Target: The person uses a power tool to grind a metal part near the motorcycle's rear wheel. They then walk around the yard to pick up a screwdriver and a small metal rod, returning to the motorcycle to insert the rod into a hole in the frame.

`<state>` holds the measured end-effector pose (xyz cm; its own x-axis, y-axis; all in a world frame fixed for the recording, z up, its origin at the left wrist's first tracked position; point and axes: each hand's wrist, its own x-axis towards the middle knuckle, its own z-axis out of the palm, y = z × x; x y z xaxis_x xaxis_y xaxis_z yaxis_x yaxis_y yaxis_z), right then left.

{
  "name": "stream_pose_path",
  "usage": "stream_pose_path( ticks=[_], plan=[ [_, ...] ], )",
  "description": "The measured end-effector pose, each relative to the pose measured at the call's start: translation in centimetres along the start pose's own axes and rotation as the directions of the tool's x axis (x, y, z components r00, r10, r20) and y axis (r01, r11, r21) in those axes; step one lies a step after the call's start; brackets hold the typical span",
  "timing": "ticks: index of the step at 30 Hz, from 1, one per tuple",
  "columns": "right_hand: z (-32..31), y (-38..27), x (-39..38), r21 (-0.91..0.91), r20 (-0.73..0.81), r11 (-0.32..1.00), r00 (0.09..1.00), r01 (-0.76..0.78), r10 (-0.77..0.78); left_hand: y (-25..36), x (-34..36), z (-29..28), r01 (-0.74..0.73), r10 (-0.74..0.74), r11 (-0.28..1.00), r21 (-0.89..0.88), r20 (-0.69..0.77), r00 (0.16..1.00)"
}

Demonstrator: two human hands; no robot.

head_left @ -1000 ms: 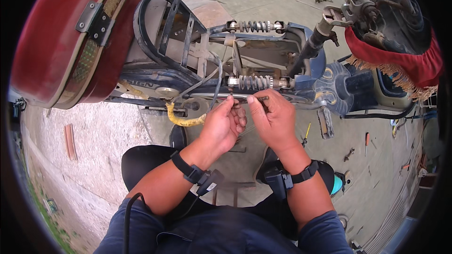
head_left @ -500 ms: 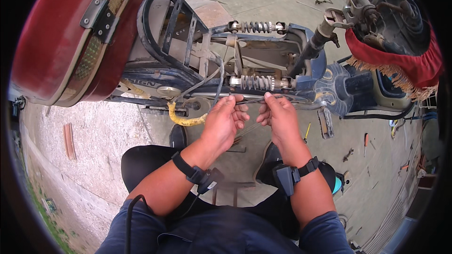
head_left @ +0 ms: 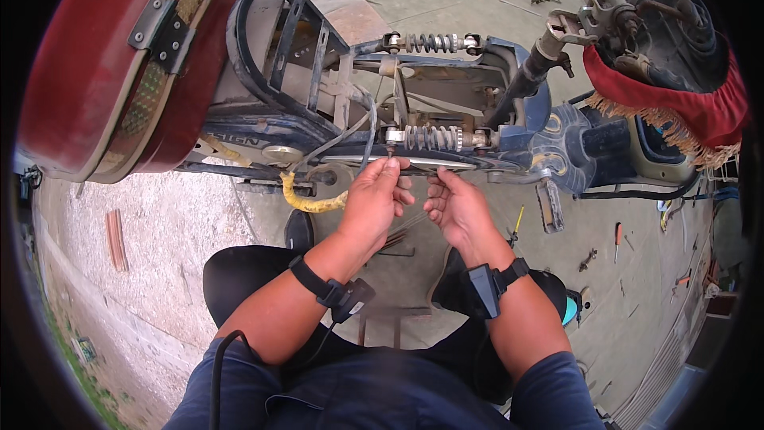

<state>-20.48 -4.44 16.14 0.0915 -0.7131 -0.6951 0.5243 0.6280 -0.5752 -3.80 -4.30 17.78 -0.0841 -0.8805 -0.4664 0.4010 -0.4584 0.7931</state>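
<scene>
A dusty dark blue electric bike frame [head_left: 350, 143] stretches across in front of me. My left hand [head_left: 376, 195] is closed, thumb and forefinger pinching a small, thin bolt-like piece [head_left: 391, 151] right below the left end of the nearer shock absorber [head_left: 434, 138]. Just to its right, my right hand [head_left: 460, 205] has its fingers loosely curled and its thumb apart from them. Nothing shows in it, though its palm side is partly hidden. Its thumb is close to the long silver strip [head_left: 430, 165] along the frame.
A red case [head_left: 72, 72] stands at the left beside the black rack [head_left: 239, 40]. Yellow-wrapped tubing [head_left: 314, 205] hangs near my left wrist. A pedal [head_left: 549, 205] sticks out at right. On the ground lie an orange-handled screwdriver [head_left: 618, 240] and a reddish-brown strip [head_left: 117, 239].
The thin dark rod seen between both hands is no longer stretched there. My left hand now holds a small piece upright at the shock absorber's end. My right hand has dropped slightly and moved left.
</scene>
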Motion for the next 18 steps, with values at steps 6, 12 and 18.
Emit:
stream_pose_path(
  ticks=[6, 12, 18],
  plan=[
    [-0.2, 0.2, 0.3, 0.005, -0.011, 1.000, 1.000, -0.017, 0.017, 0.1, 0.0, 0.1, -0.007, 0.007, 1.000, 0.026, -0.006, 1.000],
    [-0.4, 0.9, 0.7, -0.118, -0.080, 0.993, 0.997, -0.029, 0.020, 0.1, -0.1, 0.3, -0.047, 0.053, 0.992, 0.121, -0.044, 0.998],
    [-0.4, 2.1, 1.4, -0.294, -0.056, 0.953, 0.996, -0.078, 0.064, -0.5, 0.3, 0.3, -0.150, 0.176, 0.943, 0.296, -0.062, 0.982]
  ],
)
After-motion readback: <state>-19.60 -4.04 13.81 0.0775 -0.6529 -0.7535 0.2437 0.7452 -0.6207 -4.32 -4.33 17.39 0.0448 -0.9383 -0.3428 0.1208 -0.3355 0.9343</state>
